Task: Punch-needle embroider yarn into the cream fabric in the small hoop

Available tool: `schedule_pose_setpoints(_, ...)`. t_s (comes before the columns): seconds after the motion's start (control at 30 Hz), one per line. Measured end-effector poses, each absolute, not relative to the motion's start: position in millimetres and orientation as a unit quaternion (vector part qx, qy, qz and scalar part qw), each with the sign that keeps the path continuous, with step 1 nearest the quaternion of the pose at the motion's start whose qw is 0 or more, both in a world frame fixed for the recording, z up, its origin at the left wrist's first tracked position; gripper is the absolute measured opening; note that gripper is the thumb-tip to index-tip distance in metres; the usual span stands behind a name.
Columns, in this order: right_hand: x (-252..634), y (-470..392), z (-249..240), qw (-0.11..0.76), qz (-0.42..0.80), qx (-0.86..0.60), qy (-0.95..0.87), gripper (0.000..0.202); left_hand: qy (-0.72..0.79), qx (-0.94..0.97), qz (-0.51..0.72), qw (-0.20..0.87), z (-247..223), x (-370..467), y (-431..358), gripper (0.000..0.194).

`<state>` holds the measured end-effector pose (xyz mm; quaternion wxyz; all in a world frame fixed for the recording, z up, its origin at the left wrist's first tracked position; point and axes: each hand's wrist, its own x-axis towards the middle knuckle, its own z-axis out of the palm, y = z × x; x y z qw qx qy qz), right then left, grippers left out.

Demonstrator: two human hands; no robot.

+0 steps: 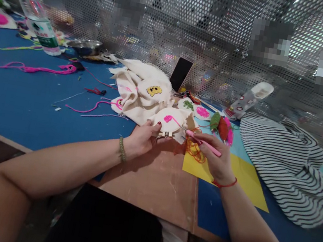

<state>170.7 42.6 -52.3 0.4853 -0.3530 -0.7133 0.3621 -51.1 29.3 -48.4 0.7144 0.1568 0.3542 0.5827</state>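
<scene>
My left hand (143,138) grips the lower left edge of a round embroidery hoop (177,119) with white cloth stretched in it, the thumb resting on the cloth. A small pink yarn patch (167,118) shows on the cloth, with a pink strand running from it toward the tool. My right hand (216,157) is closed around the pink handle of a punch needle (204,142). Its thin metal shaft points left, at the hoop's right side; whether the tip touches the cloth is too small to tell. Loose white cloth (135,106) lies just behind the hoop.
Behind stand a phone (181,74) and a perforated metal screen (178,28). Orange yarn (196,150) lies on yellow paper (233,175). A striped cloth (284,167) is at right. At left are a water bottle (44,31), pink yarn (33,69) and a metal bowl (84,46).
</scene>
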Motion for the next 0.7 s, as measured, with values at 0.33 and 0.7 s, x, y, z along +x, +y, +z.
schedule_pose_setpoints(0.33, 168.5, 46.8, -57.0, 0.516, 0.431, -0.375, -0.638, 0.025, 0.351, 0.163, 0.575, 0.721, -50.4, -52.7, 30.3, 0.018)
schedule_pose_setpoints(0.7, 164.9, 44.0, -51.5, 0.509, 0.425, -0.386, -0.641, 0.025, 0.343, 0.188, 0.573, 0.72, -45.4, -51.6, 25.0, 0.022)
